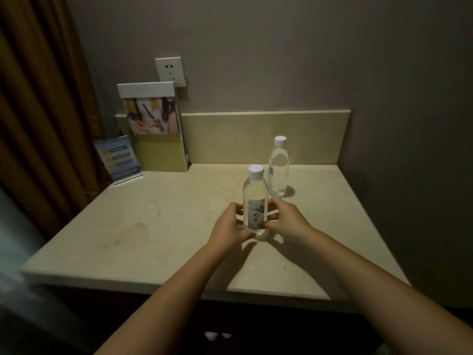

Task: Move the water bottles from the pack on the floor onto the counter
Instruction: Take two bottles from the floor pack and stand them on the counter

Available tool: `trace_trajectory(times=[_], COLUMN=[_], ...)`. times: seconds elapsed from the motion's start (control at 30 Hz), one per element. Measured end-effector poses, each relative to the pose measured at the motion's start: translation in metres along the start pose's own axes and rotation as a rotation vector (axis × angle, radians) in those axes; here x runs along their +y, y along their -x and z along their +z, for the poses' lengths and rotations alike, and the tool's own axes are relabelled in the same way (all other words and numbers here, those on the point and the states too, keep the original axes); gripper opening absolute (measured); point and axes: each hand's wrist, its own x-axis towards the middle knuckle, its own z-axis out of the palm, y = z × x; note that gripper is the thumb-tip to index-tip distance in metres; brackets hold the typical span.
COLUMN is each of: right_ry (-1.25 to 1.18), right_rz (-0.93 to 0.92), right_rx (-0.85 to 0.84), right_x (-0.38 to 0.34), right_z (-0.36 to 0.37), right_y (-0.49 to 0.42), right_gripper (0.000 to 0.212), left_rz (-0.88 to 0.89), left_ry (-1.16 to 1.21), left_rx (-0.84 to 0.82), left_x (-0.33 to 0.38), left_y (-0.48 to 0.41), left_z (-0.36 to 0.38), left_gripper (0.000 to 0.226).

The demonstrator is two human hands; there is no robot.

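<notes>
A: Currently both hands on one bottle. Left hand (pixel 230 224) and right hand (pixel 284 219) wrap the near bottle (pixel 255 201) low on its body, from opposite sides. Grip closed around the label zone, fingers curled in contact. Base looks to sit on the tabletop (pixel 153 226), though I can't be sure its weight is fully down.

B: Risks?

A: Tall, narrow, clear plastic. If the hands come away unevenly, one side drags and it could tip. It stands near the far bottle (pixel 278 167), apart but not by much; a topple backward might knock that one too. Soft walls may flex under a hard squeeze.

B: Orientation?

A: Long axis vertical, white cap up, label facing the camera. Far bottle also upright, cap up, close to the backsplash (pixel 266 137).

B: The pack?

A: Not in view. Can't tell how many remain.
</notes>
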Motion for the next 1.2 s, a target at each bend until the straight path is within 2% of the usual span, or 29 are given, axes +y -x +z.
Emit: trace_trajectory(times=[0.23, 0.37, 0.43, 0.53, 0.57, 0.73, 0.83, 0.97, 1.2], right_ry=[-0.046, -0.011, 0.054, 0.143, 0.151, 0.147, 0.17, 0.209, 0.209], right_rz=[-0.022, -0.069, -0.064, -0.001, 0.03, 0.111, 0.164, 0.229, 0.297], right_rx=[-0.045, -0.066, -0.014, 0.137, 0.178, 0.3, 0.33, 0.334, 0.349], right_x=[-0.009, -0.005, 0.004, 0.03, 0.04, 0.061, 0.06, 0.056, 0.047], right_z=[0.027, 0.027, 0.02, -0.001, -0.01, -0.038, -0.038, -0.035, -0.03], right_y=[-0.027, -0.049, -0.059, -0.07, -0.073, -0.09, -0.099, -0.106, -0.126], right_gripper=[0.043, 0.049, 0.042, 0.019, 0.018, 0.023, 0.032, 0.047, 0.05], left_rz=[-0.061, -0.069, -0.081, -0.103, -0.11, -0.124, -0.141, -0.149, -0.149], left_ry=[0.002, -0.013, -0.027, -0.019, -0.014, -0.021, -0.018, -0.021, 0.001], left_rx=[0.067, 0.119, 0.108, 0.119, 0.13, 0.164, 0.164, 0.158, 0.158], left_x=[-0.023, -0.034, -0.039, -0.046, -0.048, -0.064, -0.076, -0.089, -0.11], left_y=[-0.014, -0.035, -0.049, -0.069, -0.075, -0.108, -0.132, -0.166, -0.219], left_z=[-0.014, -0.016, -0.018, -0.022, -0.023, -0.031, -0.038, -0.047, -0.061], left_gripper=[0.067, 0.061, 0.06, 0.059, 0.059, 0.058, 0.057, 0.056, 0.054])
